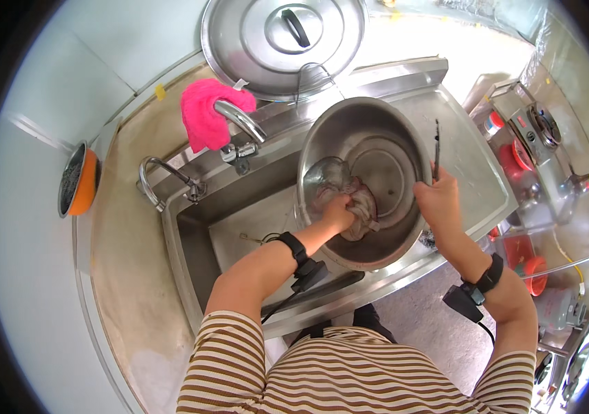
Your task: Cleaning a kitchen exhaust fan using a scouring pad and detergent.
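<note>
A large round stainless-steel basin point(372, 116) rests tilted across the sink and its drainboard. Inside, toward its left side, lies a pinkish-grey lump of raw flesh point(363, 209); whether it is fish or other meat I cannot tell. My left hand point(340, 213) reaches into the basin with its fingers closed on this flesh. At the basin's right rim is my right hand point(438, 199), its thumb against the rim. A thin dark tool, perhaps a knife seen edge-on point(437, 142), sticks up out of my right fist.
Left of the basin is the steel sink point(199, 259), with a curved tap point(152, 176) and a second tap point(243, 121) draped with a pink cloth point(204, 111). A big pot lid point(253, 36) leans behind. An orange bowl point(83, 181) stands left; a gas stove point(537, 127) stands right.
</note>
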{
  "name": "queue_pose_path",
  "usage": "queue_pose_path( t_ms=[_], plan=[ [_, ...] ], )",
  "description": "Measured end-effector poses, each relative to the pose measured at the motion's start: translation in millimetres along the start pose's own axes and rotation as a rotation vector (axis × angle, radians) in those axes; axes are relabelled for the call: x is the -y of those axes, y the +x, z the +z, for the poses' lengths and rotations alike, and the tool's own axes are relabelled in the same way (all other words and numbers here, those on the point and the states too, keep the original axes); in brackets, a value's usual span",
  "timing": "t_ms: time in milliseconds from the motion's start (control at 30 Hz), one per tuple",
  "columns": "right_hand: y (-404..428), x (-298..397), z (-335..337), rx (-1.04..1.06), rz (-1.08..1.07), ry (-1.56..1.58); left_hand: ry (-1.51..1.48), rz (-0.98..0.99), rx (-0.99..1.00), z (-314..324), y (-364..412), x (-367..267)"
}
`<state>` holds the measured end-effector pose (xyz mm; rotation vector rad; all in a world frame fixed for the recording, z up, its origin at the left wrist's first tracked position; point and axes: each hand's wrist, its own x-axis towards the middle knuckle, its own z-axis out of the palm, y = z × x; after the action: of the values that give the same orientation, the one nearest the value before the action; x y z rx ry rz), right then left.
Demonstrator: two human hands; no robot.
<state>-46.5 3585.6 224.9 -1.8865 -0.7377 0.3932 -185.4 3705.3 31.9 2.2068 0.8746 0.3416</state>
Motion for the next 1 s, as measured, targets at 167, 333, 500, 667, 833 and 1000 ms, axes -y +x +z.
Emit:
queue_pose_path(
  t_ms=[167, 333, 500, 667, 833, 1000],
  plan=[
    [-13.3, 25.6, 22.0, 0.129, -0.157, -0.088, -0.625, -0.247, 0.001, -31.0, -27.5, 3.5],
    [-34.2, 45.0, 54.9, 0.263, -0.408, -0.326, -0.678, -0.264, 0.048, -68.3, -75.0, 18.3],
    [-49.3, 43.0, 79.9, 0.366, -0.525, -0.449, -0.512, -0.212, 0.033, -83.9, -111.6, 45.9],
    [-58.7, 42.4, 86.1, 0.404, -0.561, -0.474, -0.631, -0.244, -0.009, -90.7, -128.5, 54.5],
    [-56.2, 40.4, 74.1, 0.378, -0.481, -0.398, -0.624, -0.122, 0.002, -92.5, -118.7, 48.6],
    [-27.8, 3.6, 55.2, 0.219, -0.244, -0.137, -0.479, 0.021, -0.012, -86.2, -80.3, 12.8]
  ],
)
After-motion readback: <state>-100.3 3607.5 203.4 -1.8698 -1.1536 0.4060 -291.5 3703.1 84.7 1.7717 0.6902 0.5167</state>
